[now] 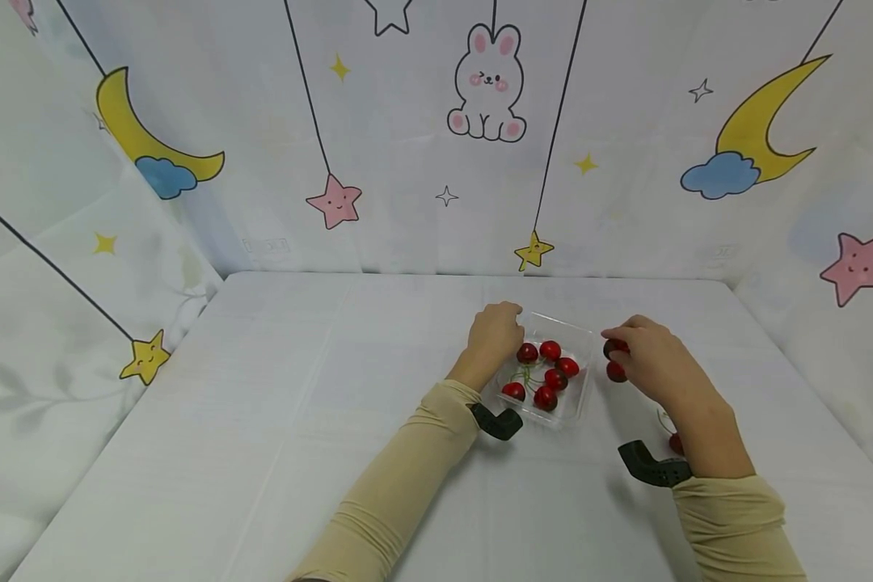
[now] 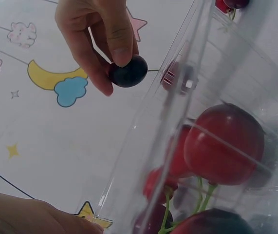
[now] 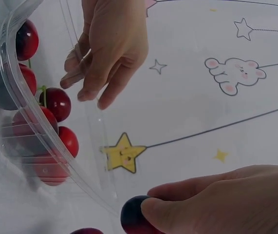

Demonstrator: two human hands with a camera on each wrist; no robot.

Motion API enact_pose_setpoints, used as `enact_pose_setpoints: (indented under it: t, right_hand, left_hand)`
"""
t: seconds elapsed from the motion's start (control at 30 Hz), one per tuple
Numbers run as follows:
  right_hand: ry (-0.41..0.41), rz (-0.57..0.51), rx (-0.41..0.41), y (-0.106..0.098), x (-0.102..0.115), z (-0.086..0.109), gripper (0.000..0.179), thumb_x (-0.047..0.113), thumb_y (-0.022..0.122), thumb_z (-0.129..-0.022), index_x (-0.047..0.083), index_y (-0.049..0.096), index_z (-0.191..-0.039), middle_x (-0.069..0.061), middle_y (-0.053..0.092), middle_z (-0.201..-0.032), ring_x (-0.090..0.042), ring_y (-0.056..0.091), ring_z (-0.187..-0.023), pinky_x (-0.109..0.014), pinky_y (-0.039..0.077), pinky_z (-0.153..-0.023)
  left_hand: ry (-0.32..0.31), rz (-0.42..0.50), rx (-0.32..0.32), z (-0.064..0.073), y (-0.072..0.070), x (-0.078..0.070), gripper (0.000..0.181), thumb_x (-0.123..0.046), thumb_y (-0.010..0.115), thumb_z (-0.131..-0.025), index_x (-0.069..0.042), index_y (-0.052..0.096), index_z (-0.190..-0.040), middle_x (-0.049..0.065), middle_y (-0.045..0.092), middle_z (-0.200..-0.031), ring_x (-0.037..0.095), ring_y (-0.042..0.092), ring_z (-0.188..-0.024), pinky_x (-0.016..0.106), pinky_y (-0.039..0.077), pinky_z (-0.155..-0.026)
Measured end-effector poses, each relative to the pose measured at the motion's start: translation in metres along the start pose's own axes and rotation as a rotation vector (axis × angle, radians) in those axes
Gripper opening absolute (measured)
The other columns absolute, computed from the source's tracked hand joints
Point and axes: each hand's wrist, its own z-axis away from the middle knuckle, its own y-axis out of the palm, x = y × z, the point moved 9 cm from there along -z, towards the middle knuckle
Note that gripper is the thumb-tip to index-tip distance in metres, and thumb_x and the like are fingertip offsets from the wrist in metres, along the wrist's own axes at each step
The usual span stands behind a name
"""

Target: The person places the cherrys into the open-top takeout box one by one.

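Observation:
A clear plastic box [image 1: 578, 408] stands on the table with several red cherries [image 1: 546, 398] and their green stems inside. My left hand [image 1: 496, 333] is at the box's far left corner, its fingers bent over the rim; the right wrist view shows these fingers [image 3: 112, 58] against the clear wall. Just right of the box, my right hand [image 1: 658, 360] pinches a dark cherry [image 2: 128, 71] between thumb and fingers. From that cherry a thin stem points toward the box. Right below it appears a second cherry [image 1: 617, 372]; whether the two are joined, I cannot tell.
Another cherry [image 1: 676, 443] with a stem lies on the table near my right wrist, partly hidden by it. A white cloth covers the table [image 1: 262, 453]. Behind it and at the sides hang printed sheets [image 1: 407, 162] with moons, stars and a rabbit.

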Motion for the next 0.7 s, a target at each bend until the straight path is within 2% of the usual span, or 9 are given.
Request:
enact_pose_setpoints:
  t: [0.3,0.7]
  right_hand:
    - [-0.001,-0.014,-0.081,-0.008,0.003,0.001,0.034,0.004,0.062,-0.087,-0.006,0.060,-0.120,-0.025,0.055,-0.112,-0.040,0.056,-0.097,-0.052,0.051,-0.081]
    - [-0.001,-0.030,-0.152,-0.012,0.003,-0.001,0.032,0.006,0.062,-0.089,-0.006,0.060,-0.118,-0.026,0.054,-0.112,-0.041,0.058,-0.098,-0.054,0.051,-0.082]
  left_hand:
    - [-0.005,-0.012,0.012,0.000,0.001,0.000,0.036,-0.018,0.056,-0.093,-0.015,0.060,-0.129,0.002,0.065,-0.125,0.015,0.058,-0.076,0.020,0.041,-0.047]
    - [-0.011,0.001,0.008,-0.001,0.002,0.001,0.036,-0.018,0.056,-0.093,-0.015,0.060,-0.129,0.003,0.065,-0.124,0.015,0.057,-0.074,0.020,0.042,-0.047]
